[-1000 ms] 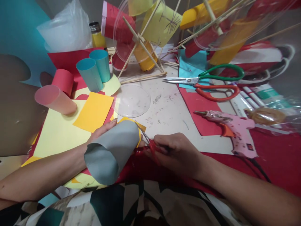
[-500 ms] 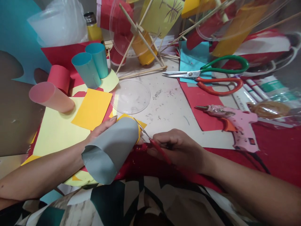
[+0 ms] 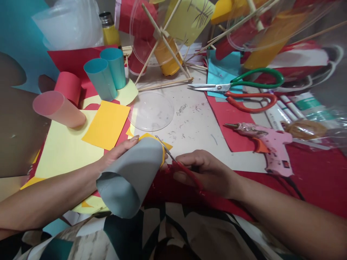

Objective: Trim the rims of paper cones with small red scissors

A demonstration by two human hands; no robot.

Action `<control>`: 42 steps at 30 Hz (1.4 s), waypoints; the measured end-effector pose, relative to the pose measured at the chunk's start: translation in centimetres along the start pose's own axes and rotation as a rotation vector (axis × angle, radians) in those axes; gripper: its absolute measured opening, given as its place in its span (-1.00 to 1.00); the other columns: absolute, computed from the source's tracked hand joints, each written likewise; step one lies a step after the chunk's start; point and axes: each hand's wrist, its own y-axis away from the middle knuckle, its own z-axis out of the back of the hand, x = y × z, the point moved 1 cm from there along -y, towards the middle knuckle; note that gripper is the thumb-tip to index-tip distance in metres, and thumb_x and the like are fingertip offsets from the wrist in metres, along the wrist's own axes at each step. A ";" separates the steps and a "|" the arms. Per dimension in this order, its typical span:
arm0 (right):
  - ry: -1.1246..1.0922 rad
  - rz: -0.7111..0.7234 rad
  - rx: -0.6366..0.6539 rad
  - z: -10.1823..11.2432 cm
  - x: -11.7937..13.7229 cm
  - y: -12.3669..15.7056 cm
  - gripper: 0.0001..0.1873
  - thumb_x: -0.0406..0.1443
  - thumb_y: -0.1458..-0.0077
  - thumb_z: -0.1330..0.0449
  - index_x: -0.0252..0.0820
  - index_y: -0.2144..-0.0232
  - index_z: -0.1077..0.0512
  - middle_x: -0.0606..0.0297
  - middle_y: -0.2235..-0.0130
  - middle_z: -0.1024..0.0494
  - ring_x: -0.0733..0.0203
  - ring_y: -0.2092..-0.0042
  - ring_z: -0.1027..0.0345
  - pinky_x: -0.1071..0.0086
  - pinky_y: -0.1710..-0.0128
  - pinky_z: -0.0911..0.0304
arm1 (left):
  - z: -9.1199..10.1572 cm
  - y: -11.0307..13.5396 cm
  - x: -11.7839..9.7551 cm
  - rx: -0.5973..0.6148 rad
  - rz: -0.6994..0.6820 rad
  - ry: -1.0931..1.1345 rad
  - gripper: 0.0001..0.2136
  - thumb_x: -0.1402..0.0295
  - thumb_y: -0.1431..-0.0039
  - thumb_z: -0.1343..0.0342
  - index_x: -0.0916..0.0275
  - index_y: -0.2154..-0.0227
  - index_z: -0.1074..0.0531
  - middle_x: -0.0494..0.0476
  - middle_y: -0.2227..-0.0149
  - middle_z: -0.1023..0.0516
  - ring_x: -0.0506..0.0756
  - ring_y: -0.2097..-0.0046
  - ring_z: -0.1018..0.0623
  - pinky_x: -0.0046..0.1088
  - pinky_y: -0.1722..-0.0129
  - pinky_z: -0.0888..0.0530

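My left hand [image 3: 119, 151] is wrapped round a rolled sheet of paper [image 3: 130, 173], grey outside and yellow at its far rim, held low over the table's front edge. My right hand [image 3: 203, 170] grips small red-handled scissors [image 3: 179, 165]. Their thin blades point up-left and meet the yellow rim of the roll. The fingers of my left hand are mostly hidden behind the roll.
Paper tubes stand at the left: a pink one [image 3: 58, 108], a red one [image 3: 69, 85], two blue ones [image 3: 107, 74]. A clear plastic dish [image 3: 151, 111], an orange sheet [image 3: 107, 124], large scissors [image 3: 238, 88], a pink glue gun [image 3: 262, 142], markers [image 3: 284, 108] and a stick-and-cup structure [image 3: 168, 39] crowd the table.
The scissors' handles opened and the blades shifted slightly along the roll's yellow rim. The roll tilted a little; both hands stayed in about the same place.
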 end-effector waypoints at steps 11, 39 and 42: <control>-0.014 -0.018 -0.031 0.1 -0.2 0.1 -0.41 0.04 -0.06 -0.24 -0.19 0.71 -0.11 0.48 0.64 -0.03 0.45 0.56 0.15 0.49 0.62 0.16 | 0.4 -0.3 -0.4 -0.070 -0.013 -0.136 -0.62 0.11 -0.25 -0.06 0.38 0.32 -0.57 0.21 0.31 -0.66 0.09 0.31 -0.59 -0.42 0.08 -0.42; -0.036 -0.037 0.055 0.2 -0.3 0.2 -0.47 -0.05 -0.05 -0.29 -0.18 0.67 -0.11 0.50 0.62 -0.03 0.46 0.55 0.16 0.51 0.62 0.16 | 0.8 0.1 -0.6 -0.200 -0.127 -0.567 -0.60 0.05 -0.13 -0.16 0.31 0.21 -0.57 0.27 0.25 -0.64 0.15 0.26 -0.61 -0.42 0.20 -0.48; -0.028 -0.038 0.039 0.2 -0.2 0.2 -0.45 -0.07 -0.05 -0.30 -0.17 0.68 -0.07 0.52 0.64 0.02 0.47 0.57 0.21 0.50 0.63 0.20 | 0.8 0.0 -0.7 -0.175 -0.111 -0.567 -0.60 0.03 -0.15 -0.13 0.29 0.19 -0.57 0.26 0.27 -0.64 0.16 0.27 -0.60 -0.41 0.24 -0.47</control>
